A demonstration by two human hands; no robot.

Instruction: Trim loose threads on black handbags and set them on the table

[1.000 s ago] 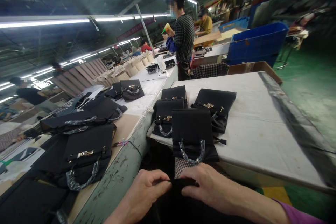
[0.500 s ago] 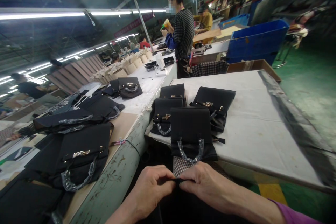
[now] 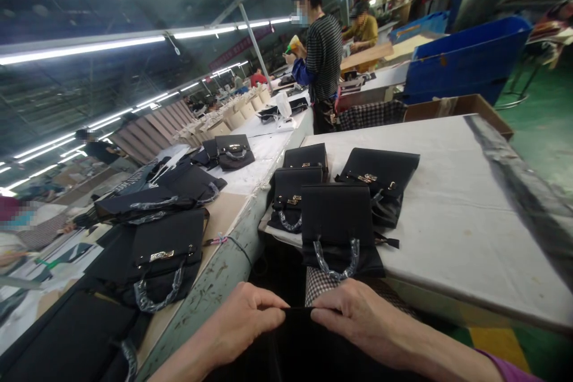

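Note:
My left hand pinches the top edge of a black bag between thumb and fingers. Just to its right, my right hand grips the same edge, a short gap from the left. Most of this bag is lost in shadow at the bottom of the view, so its shape is unclear. Directly beyond my hands, a black handbag with a plastic-wrapped handle lies at the near edge of the white table. Checkered cloth shows below it.
Several more black handbags rest behind that one, including one on the right. On the left bench lies a row of black handbags. A co-worker in a striped top stands beyond, near a blue bin and a cardboard box.
My hands have drawn slightly apart along the bag's edge, the left one moving left. The view has turned a little left, so the surroundings sit further right.

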